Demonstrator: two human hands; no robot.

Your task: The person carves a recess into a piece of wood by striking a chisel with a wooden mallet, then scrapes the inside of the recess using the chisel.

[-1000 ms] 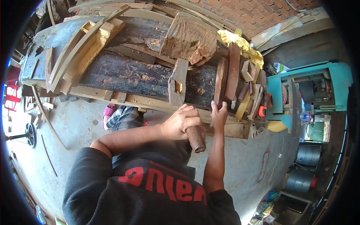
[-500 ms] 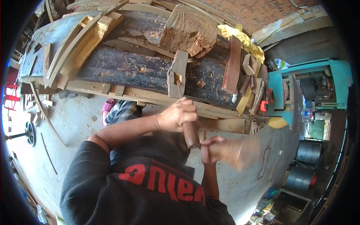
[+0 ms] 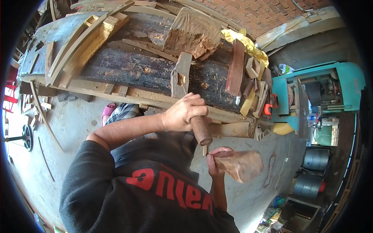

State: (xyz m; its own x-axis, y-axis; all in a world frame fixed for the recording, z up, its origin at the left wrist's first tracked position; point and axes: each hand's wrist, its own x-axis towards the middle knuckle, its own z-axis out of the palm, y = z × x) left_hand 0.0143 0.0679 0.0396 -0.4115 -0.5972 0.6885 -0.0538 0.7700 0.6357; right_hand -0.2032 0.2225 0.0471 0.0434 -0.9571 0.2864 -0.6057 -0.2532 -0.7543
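My left hand (image 3: 184, 113) is closed round the wooden handle of a chisel (image 3: 201, 133), whose butt end points back toward me. The thin chisel blade reaches to a notch in a small wooden block (image 3: 180, 75), which lies across the edge of a dark, rough timber (image 3: 128, 70). Lower right, my right hand (image 3: 217, 161) grips a wooden mallet (image 3: 241, 165), its head slightly blurred. A gap separates the mallet from the chisel butt.
On the timber lie a large rough wood chunk (image 3: 192, 33), a reddish board (image 3: 235, 68) and curved wooden pieces (image 3: 87, 48). A red tape measure (image 3: 269, 105) sits at the right end. Beyond stands a teal machine (image 3: 345, 75). A yellow cloth (image 3: 248, 44) lies near the brick wall.
The mallet, smeared by motion before, is now lower and a little clearer, apart from the chisel butt. The chisel handle is tilted slightly differently, and the view has shifted a little.
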